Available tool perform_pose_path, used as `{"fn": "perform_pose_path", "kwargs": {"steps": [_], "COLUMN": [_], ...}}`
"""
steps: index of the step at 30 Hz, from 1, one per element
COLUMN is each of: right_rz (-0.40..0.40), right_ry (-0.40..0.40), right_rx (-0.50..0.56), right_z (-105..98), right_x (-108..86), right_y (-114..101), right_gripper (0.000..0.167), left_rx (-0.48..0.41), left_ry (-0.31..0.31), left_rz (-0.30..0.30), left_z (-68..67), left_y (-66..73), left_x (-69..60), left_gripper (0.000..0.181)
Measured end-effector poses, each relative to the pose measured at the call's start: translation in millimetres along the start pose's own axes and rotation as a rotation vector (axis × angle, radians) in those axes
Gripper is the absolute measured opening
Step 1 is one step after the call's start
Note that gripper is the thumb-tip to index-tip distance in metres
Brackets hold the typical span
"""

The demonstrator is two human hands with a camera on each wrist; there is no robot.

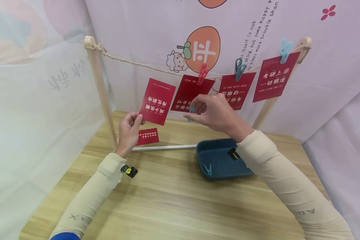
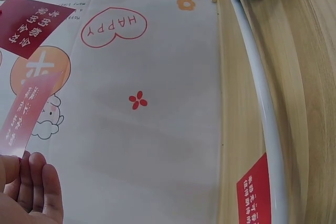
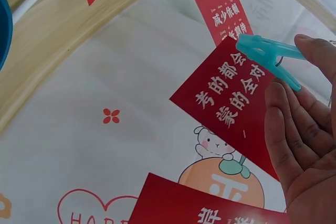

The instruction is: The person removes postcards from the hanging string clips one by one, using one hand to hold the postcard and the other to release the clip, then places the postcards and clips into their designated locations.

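Note:
My left hand (image 1: 129, 133) pinches a red card (image 1: 157, 101) by its lower left edge, holding it up below the twine (image 1: 138, 63). In my right hand (image 1: 219, 111) a light blue clothespin (image 3: 268, 51) is pinched between thumb and fingers. That hand is in front of a hanging red card (image 1: 192, 91), which a pink clothespin (image 1: 202, 74) clips to the twine. Further right, a dark teal clothespin (image 1: 240, 69) holds another red card (image 1: 243, 88), and a light blue clothespin (image 1: 285, 50) holds the rightmost card (image 1: 273, 80).
Wooden posts (image 1: 99, 90) at left and right carry the twine. A dark blue tray (image 1: 201, 163) on the wooden table (image 1: 156, 196) contains a light blue clothespin (image 1: 208, 169). One red card (image 1: 148, 136) lies behind the white rod (image 1: 168, 147). Printed cloth (image 1: 138, 26) hangs behind.

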State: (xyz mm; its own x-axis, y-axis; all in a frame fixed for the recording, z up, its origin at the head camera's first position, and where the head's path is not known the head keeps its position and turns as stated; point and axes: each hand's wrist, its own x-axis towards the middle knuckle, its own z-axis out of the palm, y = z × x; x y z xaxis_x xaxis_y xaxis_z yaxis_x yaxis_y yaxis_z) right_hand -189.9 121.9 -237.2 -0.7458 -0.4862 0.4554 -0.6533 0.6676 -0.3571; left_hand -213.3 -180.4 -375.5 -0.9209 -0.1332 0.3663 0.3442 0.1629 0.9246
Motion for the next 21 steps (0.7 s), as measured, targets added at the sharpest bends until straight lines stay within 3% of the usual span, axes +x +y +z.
{"fn": "perform_pose_path", "kwargs": {"steps": [21], "right_rz": [0.043], "right_ry": [-0.057], "right_rx": [0.012], "right_z": [3.9], "right_x": [-18.4], "right_y": [18.1], "right_gripper": [0.038], "left_rx": [0.02], "left_ry": [-0.016], "left_rz": [-0.02], "left_z": [3.0], "left_y": [-9.9], "left_x": [4.5], "left_gripper": [0.037]}}
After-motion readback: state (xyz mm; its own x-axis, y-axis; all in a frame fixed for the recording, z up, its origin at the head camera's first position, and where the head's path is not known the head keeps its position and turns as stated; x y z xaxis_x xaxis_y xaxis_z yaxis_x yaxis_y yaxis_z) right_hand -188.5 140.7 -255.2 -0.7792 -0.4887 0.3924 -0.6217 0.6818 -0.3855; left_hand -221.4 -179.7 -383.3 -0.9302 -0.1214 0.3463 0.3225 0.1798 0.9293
